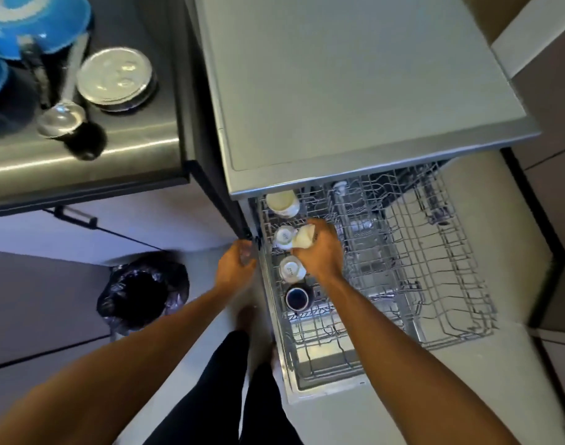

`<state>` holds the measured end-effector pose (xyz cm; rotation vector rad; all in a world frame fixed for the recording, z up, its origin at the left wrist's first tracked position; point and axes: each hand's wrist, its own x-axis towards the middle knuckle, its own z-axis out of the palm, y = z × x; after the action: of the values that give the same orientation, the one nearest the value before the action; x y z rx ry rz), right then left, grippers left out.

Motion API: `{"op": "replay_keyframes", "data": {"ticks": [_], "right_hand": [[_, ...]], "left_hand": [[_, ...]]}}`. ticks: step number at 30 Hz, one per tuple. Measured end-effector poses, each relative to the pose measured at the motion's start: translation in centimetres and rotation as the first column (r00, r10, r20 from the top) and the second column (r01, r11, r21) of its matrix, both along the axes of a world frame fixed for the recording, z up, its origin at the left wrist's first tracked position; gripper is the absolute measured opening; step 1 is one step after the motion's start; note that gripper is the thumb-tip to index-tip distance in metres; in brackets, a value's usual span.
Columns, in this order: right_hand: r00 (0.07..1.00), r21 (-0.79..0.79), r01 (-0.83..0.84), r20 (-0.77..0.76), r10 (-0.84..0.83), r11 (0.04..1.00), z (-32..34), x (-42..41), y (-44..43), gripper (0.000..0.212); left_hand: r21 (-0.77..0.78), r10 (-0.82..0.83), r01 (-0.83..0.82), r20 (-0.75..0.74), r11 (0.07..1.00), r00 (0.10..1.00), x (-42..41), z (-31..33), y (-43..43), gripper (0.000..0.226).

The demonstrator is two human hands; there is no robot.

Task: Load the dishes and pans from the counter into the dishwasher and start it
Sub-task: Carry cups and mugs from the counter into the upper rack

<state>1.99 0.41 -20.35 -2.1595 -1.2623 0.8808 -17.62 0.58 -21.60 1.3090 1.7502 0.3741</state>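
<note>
Head view suggests the job is under way but well short of done. The grey, smooth-topped dishwasher fills twelve o'clock, and its thin wire rack is pulled out toward four o'clock, mostly bare. At ten o'clock the dark, glossy surface carries a shiny blue pan, round steel plates and a steel ladle, all to be loaded before starting. Along the rack's nine o'clock side stand a pale jar, two white glazed cups and a dark mug. The right hand has its grip clamped on a rounded cream cup between them. The left hand curls at the rack's corner; I cannot tell whether its grip holds anything.
</note>
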Motion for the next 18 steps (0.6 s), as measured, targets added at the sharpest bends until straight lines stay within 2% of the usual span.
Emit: {"op": "replay_keyframes", "data": {"ticks": [3, 6, 10, 13, 16, 18], "right_hand": [[0.998, -0.024, 0.051, -0.038, -0.052, 0.998, -2.6, 2.2, 1.7, 0.07], [0.998, -0.048, 0.061, -0.028, -0.063, 0.997, -4.5, 4.2, 4.3, 0.073], [0.999, -0.004, 0.036, 0.01, -0.036, 0.999, -6.9, 6.4, 8.0, 0.069], [0.998, 0.011, -0.032, 0.06, 0.031, 0.999, -8.9, 7.3, 10.2, 0.073], [0.976, -0.019, -0.155, 0.153, 0.156, 0.988, -10.2, 7.5, 11.6, 0.082], [0.963, -0.018, -0.203, 0.178, 0.203, 0.979, -10.8, 7.6, 12.3, 0.084]], "left_hand": [[0.016, 0.043, -0.044, 0.017, 0.999, 0.999, 1.4, -1.0, 1.8, 0.039], [-0.03, 0.154, -0.151, 0.11, 0.988, 0.982, 3.2, -2.1, 4.3, 0.044], [0.015, 0.311, -0.316, 0.142, 0.949, 0.94, 5.2, -4.2, 7.4, 0.032], [0.049, 0.388, -0.398, 0.15, 0.916, 0.91, 6.7, -5.3, 8.9, 0.035], [0.071, 0.412, -0.422, 0.122, 0.904, 0.903, 8.0, -5.3, 9.1, 0.052], [0.11, 0.411, -0.421, 0.102, 0.9, 0.906, 8.4, -5.8, 9.1, 0.055]]}}
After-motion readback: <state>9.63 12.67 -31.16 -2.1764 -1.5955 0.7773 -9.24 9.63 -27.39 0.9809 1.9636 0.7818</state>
